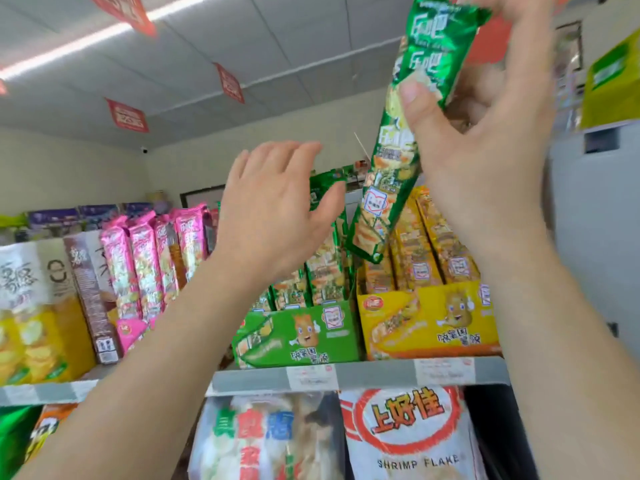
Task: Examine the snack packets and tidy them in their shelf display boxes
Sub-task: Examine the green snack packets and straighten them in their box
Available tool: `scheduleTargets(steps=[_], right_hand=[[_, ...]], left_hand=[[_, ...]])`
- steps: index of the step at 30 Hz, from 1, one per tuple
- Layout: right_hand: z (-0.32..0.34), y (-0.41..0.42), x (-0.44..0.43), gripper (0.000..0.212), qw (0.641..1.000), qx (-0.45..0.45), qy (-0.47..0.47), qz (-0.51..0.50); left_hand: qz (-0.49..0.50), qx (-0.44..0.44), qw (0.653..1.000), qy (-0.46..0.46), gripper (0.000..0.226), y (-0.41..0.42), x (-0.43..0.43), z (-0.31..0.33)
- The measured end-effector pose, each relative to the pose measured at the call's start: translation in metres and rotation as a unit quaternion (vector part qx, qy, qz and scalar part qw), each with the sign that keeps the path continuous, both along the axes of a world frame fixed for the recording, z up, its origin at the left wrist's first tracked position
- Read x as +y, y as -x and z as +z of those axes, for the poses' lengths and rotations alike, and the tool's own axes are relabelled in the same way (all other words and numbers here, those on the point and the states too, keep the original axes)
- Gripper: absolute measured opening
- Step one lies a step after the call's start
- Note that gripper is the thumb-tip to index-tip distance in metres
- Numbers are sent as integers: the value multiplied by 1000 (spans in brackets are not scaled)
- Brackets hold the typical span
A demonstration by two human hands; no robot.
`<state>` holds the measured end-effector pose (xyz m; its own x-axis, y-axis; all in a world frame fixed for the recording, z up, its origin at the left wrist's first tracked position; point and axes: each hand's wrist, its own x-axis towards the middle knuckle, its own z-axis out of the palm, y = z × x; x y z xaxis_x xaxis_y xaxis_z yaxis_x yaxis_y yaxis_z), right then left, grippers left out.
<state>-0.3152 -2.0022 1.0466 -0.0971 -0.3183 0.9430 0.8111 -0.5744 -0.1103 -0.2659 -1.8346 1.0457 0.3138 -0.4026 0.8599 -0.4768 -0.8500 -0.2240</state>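
On the far left of the shelf (360, 374) stand white-and-yellow chip bags (27, 306), then a brown carton (91, 299) and a row of tall pink packets (145, 265) standing upright. Next comes the left hand (273, 216), raised with its fingers spread apart and holding nothing; it hovers in front of the green packets (323, 268) that stand in the green display box (301, 336). Whether it touches them cannot be told. Up and to the right, a long green snack packet (405, 133) hangs tilted in the air — its lower end just above the gap between the green box and the yellow display box (429, 323), its upper end near the top edge of the view. The right hand (485, 154) is clamped on this packet, thumb pressed across its front, fingers behind. Yellow packets (429, 244) fill the yellow box behind the wrist. Below the shelf edge sit a white bag with green and blue print (256, 441) and a shrimp flake bag (412, 434) — side by side.
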Motion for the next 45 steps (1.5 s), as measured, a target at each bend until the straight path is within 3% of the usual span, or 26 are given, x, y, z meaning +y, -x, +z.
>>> scheduleTargets(steps=[2, 5, 12, 16, 20, 23, 27, 29, 31, 33, 35, 38, 43, 45], right_hand=[[3, -9, 0, 37, 1000, -1, 0, -2], [1, -25, 2, 39, 999, 36, -1, 24], [-19, -66, 11, 38, 975, 211, 39, 57], [-28, -78, 14, 21, 958, 276, 73, 11], [-33, -80, 15, 17, 936, 335, 94, 49], [-29, -75, 8, 24, 929, 343, 118, 65], [-34, -67, 7, 38, 885, 417, 156, 139], [-42, -60, 8, 38, 891, 411, 185, 62], [-55, -48, 11, 34, 900, 376, 201, -87], [-72, -31, 18, 21, 898, 345, 211, -174], [-89, -17, 28, 8, 894, 343, 238, -164], [-107, -12, 34, 7, 896, 344, 256, -114], [-117, -10, 45, 11, 892, 326, 299, -94], [-115, -11, 45, 13, 892, 348, 287, -36]], left_hand=[[27, 28, 999, -27, 52, -9, -1, -3], [-35, 20, 999, 3, 46, -14, 7, -10], [-103, 64, 992, 28, 48, -16, 22, -12], [-113, 91, 989, 17, 51, -15, 27, -11], [-142, 129, 981, -3, 46, -14, 27, -7], [-124, 129, 984, -15, 49, -14, 22, -2], [-79, 121, 989, -30, 57, -13, 7, 5], [-66, 115, 991, -32, 55, -15, 2, 6], [-61, 105, 992, -30, 52, -18, 2, 5], [-68, 92, 993, -16, 52, -20, 3, 4], [-75, 85, 994, 5, 55, -22, 3, 2], [-85, 87, 992, 35, 58, -24, 2, 1], [-105, 96, 987, 70, 43, -28, 14, 0], [-125, 120, 981, 85, 33, -29, 22, 0]])
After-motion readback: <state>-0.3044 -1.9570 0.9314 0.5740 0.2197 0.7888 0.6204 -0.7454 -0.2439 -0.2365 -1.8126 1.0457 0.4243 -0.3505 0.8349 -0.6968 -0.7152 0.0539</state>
